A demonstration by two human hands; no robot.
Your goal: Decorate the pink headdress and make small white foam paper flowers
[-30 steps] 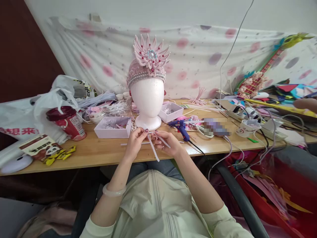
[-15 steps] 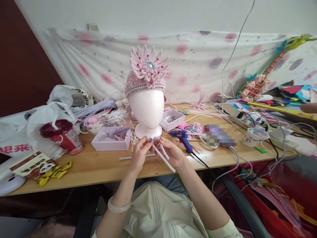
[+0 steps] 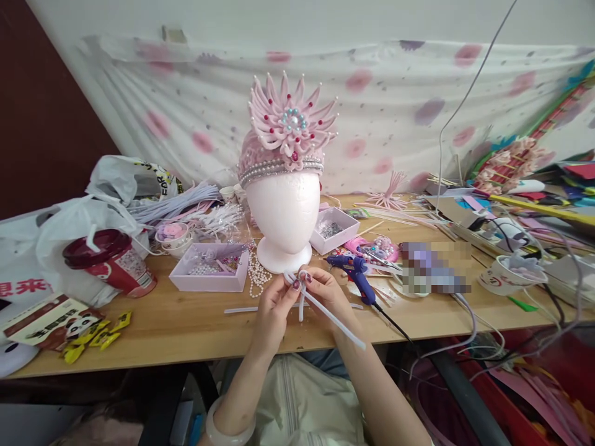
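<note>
Both hands pinch a bent white pipe cleaner just in front of the foam head's base. My left hand holds its looped part between thumb and fingers. Close beside it, my right hand grips the same piece; one long end slants down to the right and a short end hangs below the fingertips. Behind them stands a white foam head wearing a pink beaded headdress with a petal crest. Another pipe cleaner lies flat on the table, partly hidden by my hands.
A blue glue gun with a black cord lies right of my hands. Lilac boxes of beads flank the head. At left are a red cup, yellow candies and plastic bags. A paper cup stands right.
The pipe cleaner's ends have spread apart: one now hangs down, the other reaches farther right. My hands have shifted slightly lower, and the camera view has moved a little closer and to the left.
</note>
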